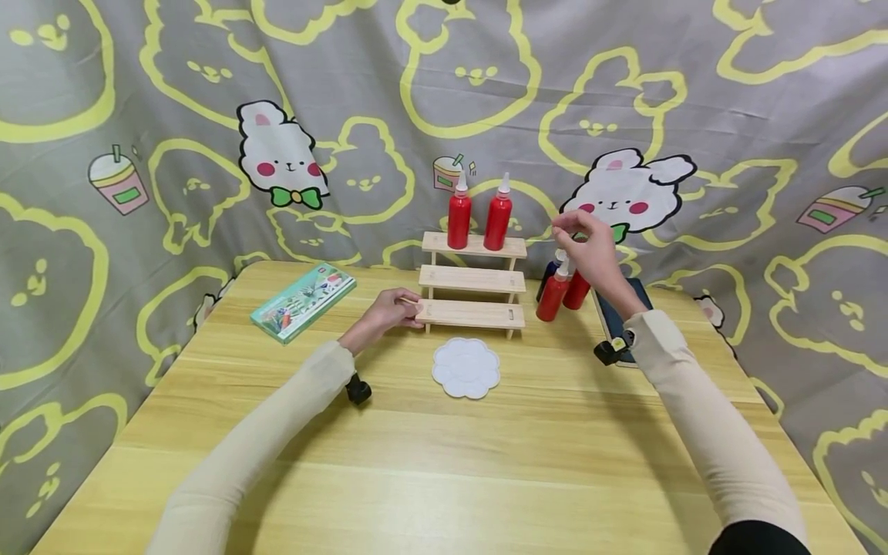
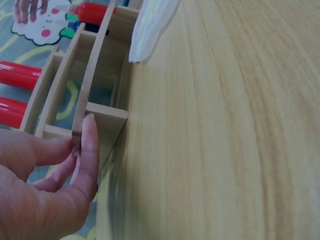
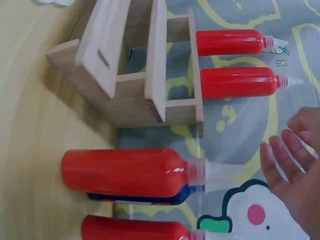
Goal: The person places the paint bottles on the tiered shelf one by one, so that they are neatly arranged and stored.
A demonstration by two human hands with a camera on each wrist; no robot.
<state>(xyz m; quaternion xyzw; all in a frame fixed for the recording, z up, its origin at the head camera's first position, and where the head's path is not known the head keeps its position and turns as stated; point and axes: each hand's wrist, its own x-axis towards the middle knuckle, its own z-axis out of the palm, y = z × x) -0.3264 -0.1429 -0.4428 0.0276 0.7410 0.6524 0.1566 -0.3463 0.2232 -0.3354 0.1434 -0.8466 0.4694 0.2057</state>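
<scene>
The left hand [image 1: 393,311] pinches the rack [image 1: 472,279] on the table [image 1: 451,478]. The right hand [image 1: 593,250], fingers loosely bent, is above side bottles [image 1: 553,297]. Red bottles [image 1: 459,221] stand up top; a mat [image 1: 466,368] lies in front.

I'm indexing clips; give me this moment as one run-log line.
left hand pinches wooden stand; right hand empty, in air; two red bottles on top tier; two more red bottles beside stand

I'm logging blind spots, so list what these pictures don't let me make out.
- Head view: much of the dark blue bottle, behind the front red bottle.
- Head view: part of the dark flat object, behind the right arm.
- Head view: lettering on the green box, too small.
- Right wrist view: part of the right hand, cut by the edge.
</scene>
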